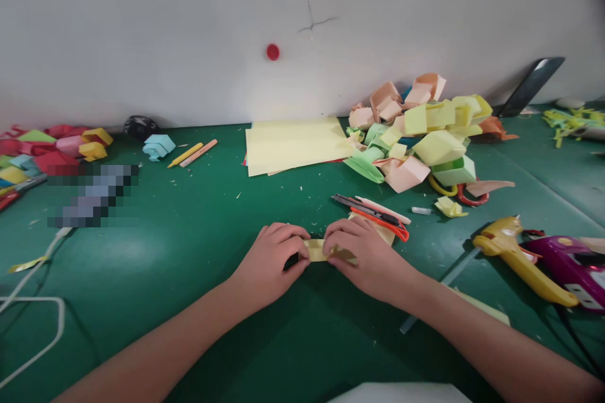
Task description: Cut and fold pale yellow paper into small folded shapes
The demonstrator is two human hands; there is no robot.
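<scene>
A small strip of yellow paper (317, 250) is held between both hands, just above or on the green table. My left hand (278, 258) pinches its left end between thumb and fingers. At the other end, my right hand (362, 256) is closed on the same strip, and its fingers hide part of it. Just behind my right hand lie an orange and black utility knife (378, 211) and a pale pink stick (384, 209). Under the knife is a piece of light paper (385, 232), partly covered by my hand.
Yellow paper sheets (295, 145) lie against the wall. Folded paper pieces (416, 132) are heaped at back right, near scissors (474, 194). A yellow glue gun (524, 258) with a clear glue stick (460, 269) lies right. A cabled phone-like device (97, 195) is on the left.
</scene>
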